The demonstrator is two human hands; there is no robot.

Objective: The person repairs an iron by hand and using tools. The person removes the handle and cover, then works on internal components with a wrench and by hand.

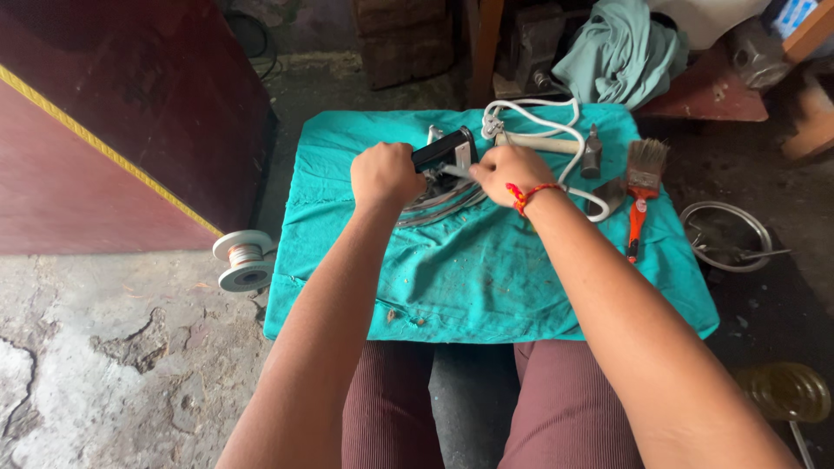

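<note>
An electric clothes iron [447, 178] with a black handle and a metal soleplate lies on a teal cloth [486, 269] spread over a low table. My left hand [385, 172] is closed around the black handle. My right hand [506, 171], with a red thread on the wrist, pinches a thin tool or part against the iron's body; what it holds is too small to name. The iron's white cord [556, 130] loops behind my right hand.
A hammer [573, 146] and an orange-handled paintbrush [641, 187] lie right of the iron. A steel bowl [726, 234] with tools sits on the floor at right, a wire spool [245, 259] at left. A dark red cabinet [130, 113] stands left.
</note>
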